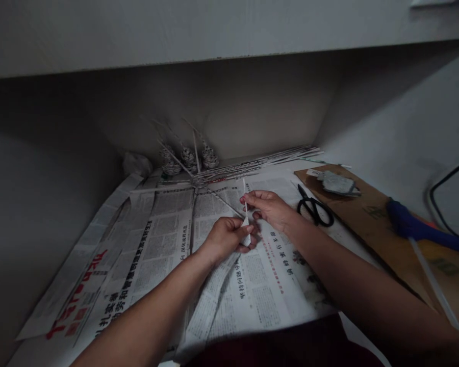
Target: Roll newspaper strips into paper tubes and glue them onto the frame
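Partly rolled newspaper strip [246, 225]

Beyond the scissors [314, 209], seemingly finished paper sticks [268, 160] are lying. Left of the scissors, the left hand [226, 234] and right hand [266, 207] are pinching the strip: tip tapering, tail seemingly awaiting rolling.

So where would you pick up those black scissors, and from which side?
Probably by the looped handles of the scissors, coming from the near right and slightly above: the wide loops face that way, while the narrow blades point to the far left. They appear to lie flat.
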`<state>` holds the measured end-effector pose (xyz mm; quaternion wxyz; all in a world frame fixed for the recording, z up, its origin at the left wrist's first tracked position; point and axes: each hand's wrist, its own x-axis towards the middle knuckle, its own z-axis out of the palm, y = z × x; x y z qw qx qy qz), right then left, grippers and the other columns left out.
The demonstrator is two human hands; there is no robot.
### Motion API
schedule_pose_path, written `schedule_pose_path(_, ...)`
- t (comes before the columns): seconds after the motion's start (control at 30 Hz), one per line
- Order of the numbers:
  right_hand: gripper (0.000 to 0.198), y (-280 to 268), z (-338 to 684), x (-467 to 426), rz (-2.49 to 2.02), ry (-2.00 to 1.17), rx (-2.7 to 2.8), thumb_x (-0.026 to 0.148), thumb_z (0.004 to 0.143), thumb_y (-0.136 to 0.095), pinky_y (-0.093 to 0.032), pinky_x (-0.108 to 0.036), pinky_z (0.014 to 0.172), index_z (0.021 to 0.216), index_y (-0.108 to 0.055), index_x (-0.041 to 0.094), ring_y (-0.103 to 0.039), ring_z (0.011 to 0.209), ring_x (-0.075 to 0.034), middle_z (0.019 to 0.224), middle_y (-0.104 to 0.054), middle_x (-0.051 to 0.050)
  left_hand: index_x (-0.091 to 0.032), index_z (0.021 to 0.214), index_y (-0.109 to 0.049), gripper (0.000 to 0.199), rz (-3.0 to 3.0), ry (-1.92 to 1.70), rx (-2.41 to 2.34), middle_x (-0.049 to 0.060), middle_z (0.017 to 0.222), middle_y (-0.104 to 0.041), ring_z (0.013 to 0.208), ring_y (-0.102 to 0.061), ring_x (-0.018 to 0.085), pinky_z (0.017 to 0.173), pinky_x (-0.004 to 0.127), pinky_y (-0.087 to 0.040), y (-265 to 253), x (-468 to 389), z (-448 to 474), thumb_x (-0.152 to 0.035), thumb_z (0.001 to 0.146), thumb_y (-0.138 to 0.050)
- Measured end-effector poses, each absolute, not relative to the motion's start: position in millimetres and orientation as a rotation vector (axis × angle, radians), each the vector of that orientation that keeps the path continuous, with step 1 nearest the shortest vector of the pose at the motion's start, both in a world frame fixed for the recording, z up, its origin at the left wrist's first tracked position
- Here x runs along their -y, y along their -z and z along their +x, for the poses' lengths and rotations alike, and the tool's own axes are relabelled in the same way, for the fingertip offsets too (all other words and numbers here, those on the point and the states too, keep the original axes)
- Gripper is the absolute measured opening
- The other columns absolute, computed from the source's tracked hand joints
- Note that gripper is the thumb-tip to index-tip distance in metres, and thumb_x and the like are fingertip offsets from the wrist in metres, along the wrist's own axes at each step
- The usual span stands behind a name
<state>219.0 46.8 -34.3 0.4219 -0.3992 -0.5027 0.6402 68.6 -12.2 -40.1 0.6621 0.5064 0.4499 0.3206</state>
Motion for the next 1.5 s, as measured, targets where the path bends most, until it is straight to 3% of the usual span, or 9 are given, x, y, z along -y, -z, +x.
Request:
schedule_pose_path(0.2,0.032,28.1,224.5,-49.4,-1.045,-1.557,1.221,0.045,0.066,-0.074,-0.027,-0.019,0.041,0.077,-0.067,0.016,-0.044,0.05,-0.005,0.071,-0.061,0.0,-0.01,0.082,-0.066,0.032,1.186,-0.657,-1.015,0.008,0.072,-0.065,0.066,-0.062,0.014,0.057,0.024,-0.05,36.2,15.9,69.8,-0.041,0.076,-0.063)
schedule_pose_path(0.4,0.031,25.5,228.0,-48.9,-0.847,-1.675,1.249,0.042,0.076,-0.066,-0.038,-0.018,0.049,0.094,-0.072,0.017,-0.057,0.076,-0.012,0.099,-0.066,-0.009,-0.01,0.083,-0.066,0.036,1.181,-0.685,-1.006,0.009,0.07,-0.066,0.067,-0.063,0.015,0.058,0.025,-0.051,37.6,13.4,67.4,-0.045,0.075,-0.064)
schedule_pose_path(0.67,0.034,35.1,228.3,-46.3,-0.9,-1.833,1.494,0.039,0.072,-0.071,-0.037,-0.02,0.041,0.093,-0.068,0.012,-0.051,0.044,-0.008,0.059,-0.062,-0.001,-0.008,0.084,-0.068,0.036,1.109,-0.789,-0.999,0.01,0.075,-0.068,0.065,-0.063,0.015,0.058,0.027,-0.051,34.4,10.4,66.7,-0.042,0.072,-0.068)
schedule_pose_path(0.8,0.03,37.0,223.1,-44.7,-0.983,-1.732,1.344,0.039,0.065,-0.077,-0.034,-0.018,0.036,0.073,-0.062,0.014,-0.047,0.041,-0.006,0.057,-0.059,0.002,-0.008,0.083,-0.068,0.035,1.138,-0.754,-1.013,0.01,0.075,-0.067,0.065,-0.062,0.014,0.059,0.025,-0.051,35.6,11.8,67.8,-0.041,0.073,-0.068)
schedule_pose_path(0.97,0.034,34.8,222.9,-43.0,-0.924,-1.83,1.403,0.042,0.069,-0.073,-0.037,-0.019,0.036,0.087,-0.066,0.013,-0.048,0.042,-0.007,0.061,-0.061,0.0,-0.008,0.087,-0.068,0.035,1.147,-0.747,-1.001,0.01,0.076,-0.067,0.068,-0.063,0.015,0.061,0.026,-0.052,36.4,11.5,66.6,-0.041,0.075,-0.065)
schedule_pose_path(1.13,0.031,36.2,222.5,-43.2,-0.987,-1.718,1.334,0.04,0.064,-0.077,-0.036,-0.018,0.036,0.071,-0.06,0.015,-0.047,0.04,-0.007,0.051,-0.054,0.004,-0.009,0.082,-0.068,0.034,1.158,-0.739,-1.027,0.011,0.077,-0.068,0.067,-0.063,0.014,0.06,0.025,-0.052,36.6,11.6,67.2,-0.042,0.073,-0.067)
schedule_pose_path(1.27,0.031,34.5,222.9,-43.1,-0.937,-1.813,1.402,0.04,0.069,-0.074,-0.04,-0.02,0.04,0.084,-0.067,0.014,-0.051,0.046,-0.008,0.06,-0.061,0.0,-0.009,0.086,-0.068,0.037,1.151,-0.752,-1.01,0.011,0.077,-0.068,0.069,-0.064,0.016,0.061,0.026,-0.052,37.4,11.4,66.7,-0.044,0.074,-0.066)
schedule_pose_path(1.43,0.028,34.5,222.0,-43.3,-0.991,-1.737,1.312,0.036,0.062,-0.079,-0.037,-0.019,0.038,0.07,-0.062,0.015,-0.048,0.043,-0.007,0.055,-0.057,0.004,-0.009,0.082,-0.068,0.035,1.15,-0.739,-1.028,0.012,0.078,-0.069,0.067,-0.064,0.015,0.06,0.026,-0.052,36.6,12.0,67.1,-0.042,0.073,-0.067)
schedule_pose_path(1.5,0.03,34.5,221.5,-43.0,-0.992,-1.759,1.327,0.038,0.063,-0.078,-0.036,-0.019,0.038,0.076,-0.064,0.015,-0.049,0.043,-0.007,0.058,-0.059,0.003,-0.009,0.083,-0.068,0.035,1.152,-0.742,-1.018,0.011,0.077,-0.068,0.067,-0.063,0.015,0.059,0.024,-0.051,35.7,12.3,67.2,-0.042,0.073,-0.067)
